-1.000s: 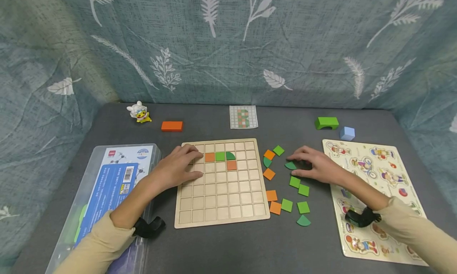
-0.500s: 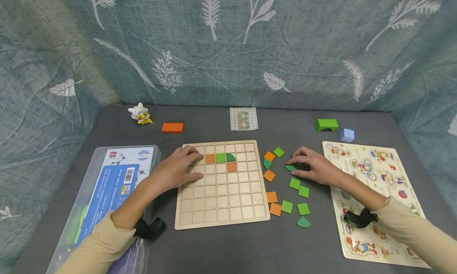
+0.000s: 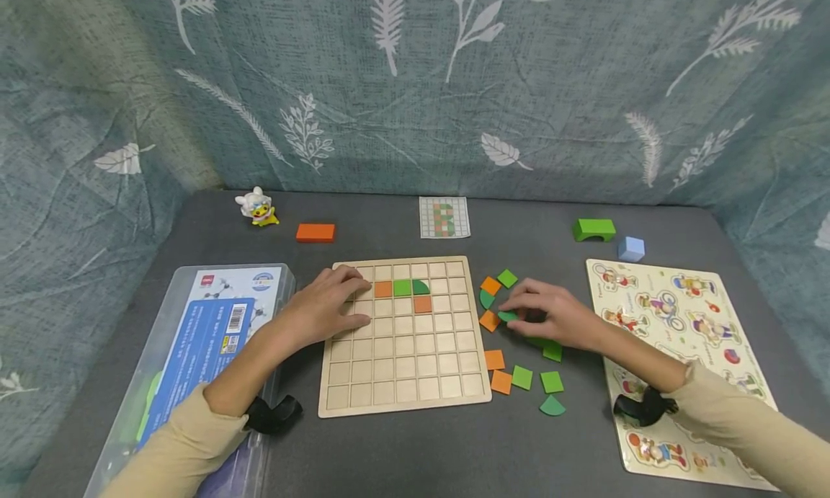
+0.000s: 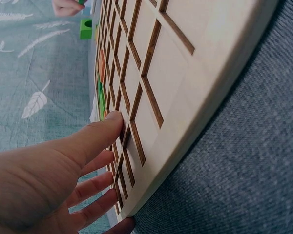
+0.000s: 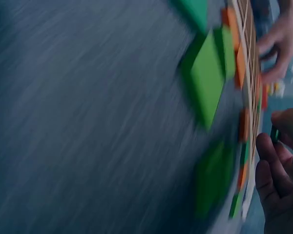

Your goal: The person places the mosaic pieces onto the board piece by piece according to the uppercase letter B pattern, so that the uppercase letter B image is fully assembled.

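- The right hand (image 3: 551, 314) pinches a dark green quarter-round piece (image 5: 275, 134) between thumb and fingers; only the gap that the thin piece fills parts them.
- The left hand (image 3: 327, 303) lies over the near-side left edge of the wooden grid board (image 3: 382, 368), thumb and fingers spread well apart, the thumb touching the grid.
- Just left of the right-hand grip lie an orange tile (image 3: 489, 320) and a second quarter-round piece (image 3: 486, 300); another orange tile (image 3: 490, 285) and a green tile (image 3: 507, 278) lie just beyond them.
- Under and below that hand is a partly hidden green tile (image 3: 553, 352). Nearer the person are more orange and green tiles and a fan-shaped piece (image 3: 552, 406).
- To the right of the left hand's fingertips, set in the grid, run an orange square (image 3: 383, 289), a green square (image 3: 402, 287) and a rounded green piece (image 3: 421, 287), with an orange square below the last.
- Beyond the board, between the two hands, a paper card (image 3: 444, 218) shows a coloured grid pattern shaped like a letter B.
- Left of the left hand, a clear plastic case (image 3: 170, 307) bears a red logo (image 3: 207, 279), a barcode (image 3: 237, 318) and a blue panel of white characters; all too small to read surely.
- Under the right forearm, a puzzle board (image 3: 655, 264) has sports figures with tiny captions, not legible.
- Farther off stand a green arch block (image 3: 594, 228), a blue cube (image 3: 631, 249), an orange block (image 3: 315, 233) and a figurine (image 3: 257, 207).
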